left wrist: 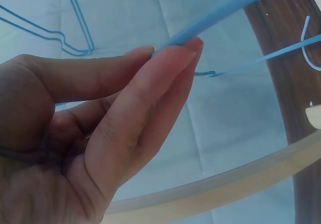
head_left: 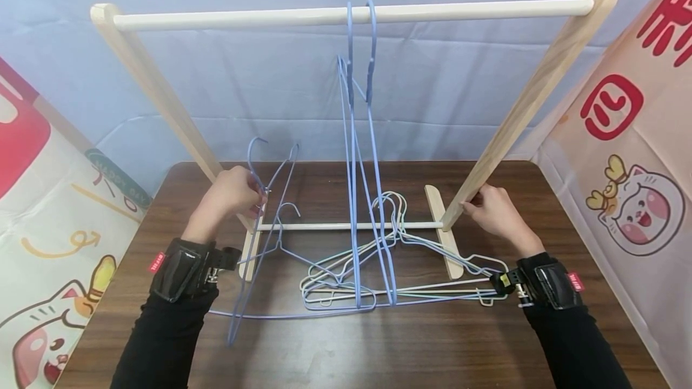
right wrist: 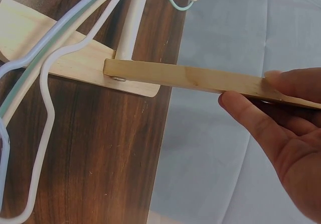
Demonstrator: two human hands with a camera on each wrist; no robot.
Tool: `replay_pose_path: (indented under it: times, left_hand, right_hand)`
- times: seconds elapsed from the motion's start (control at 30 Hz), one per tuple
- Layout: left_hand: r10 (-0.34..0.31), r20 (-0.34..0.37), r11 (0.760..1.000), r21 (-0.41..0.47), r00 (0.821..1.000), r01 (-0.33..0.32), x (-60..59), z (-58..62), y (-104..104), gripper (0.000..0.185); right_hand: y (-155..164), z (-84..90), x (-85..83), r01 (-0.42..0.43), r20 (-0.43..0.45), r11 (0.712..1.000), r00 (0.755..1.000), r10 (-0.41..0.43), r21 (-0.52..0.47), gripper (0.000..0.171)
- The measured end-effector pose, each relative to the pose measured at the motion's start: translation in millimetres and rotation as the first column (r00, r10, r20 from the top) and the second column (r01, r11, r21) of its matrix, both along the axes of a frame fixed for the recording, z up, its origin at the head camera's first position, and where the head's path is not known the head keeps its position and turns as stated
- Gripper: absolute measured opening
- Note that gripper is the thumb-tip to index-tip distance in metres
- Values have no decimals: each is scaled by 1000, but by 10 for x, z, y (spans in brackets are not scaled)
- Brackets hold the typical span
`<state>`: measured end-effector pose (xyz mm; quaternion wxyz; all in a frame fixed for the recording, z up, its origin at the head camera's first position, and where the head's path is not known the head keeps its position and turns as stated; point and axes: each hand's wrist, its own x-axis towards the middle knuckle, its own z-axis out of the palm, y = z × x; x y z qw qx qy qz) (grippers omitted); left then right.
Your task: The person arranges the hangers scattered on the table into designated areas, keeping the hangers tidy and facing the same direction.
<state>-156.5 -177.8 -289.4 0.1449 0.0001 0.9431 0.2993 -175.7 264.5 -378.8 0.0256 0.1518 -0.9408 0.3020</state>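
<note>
A small wooden clothes rack (head_left: pixel 351 14) stands on a dark wooden table (head_left: pixel 378 347). Two blue wire hangers (head_left: pixel 359 137) hang from its white top rail. My left hand (head_left: pixel 232 194) pinches the neck of another blue hanger (head_left: pixel 259 245) between thumb and fingertips (left wrist: pixel 173 50), lifted beside the rack's left leg. My right hand (head_left: pixel 494 212) holds the lower part of the rack's right leg (right wrist: pixel 200 78), thumb and fingers on either side. A pile of white, mint and blue hangers (head_left: pixel 400 281) lies on the table under the rack.
A pale blue cloth (head_left: pixel 270 89) hangs behind the table. Printed cartoon banners stand at the left (head_left: pixel 48 227) and right (head_left: pixel 632 185). The rack's wooden feet (head_left: pixel 446 233) and low white crossbar (head_left: pixel 346 226) rest on the table.
</note>
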Motion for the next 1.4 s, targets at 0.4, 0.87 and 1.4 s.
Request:
replay_pose_path:
  times: [0.4, 0.87, 1.4]
  left_hand:
    - [-20, -47, 999, -37, 999, 18, 14, 107, 41, 12]
    - [-28, -79, 999, -20, 996, 26, 79, 274, 100, 14]
    - [-24, -124, 1000, 8, 992, 26, 117, 475, 129, 15]
  right_hand:
    - [0, -3, 1, -2, -19, 1000, 1000, 2, -6, 19]
    - [9, -2, -7, -1, -4, 1000, 1000, 1, -5, 20]
    - [12, -3, -2, -2, 12, 1000, 1000, 2, -8, 20]
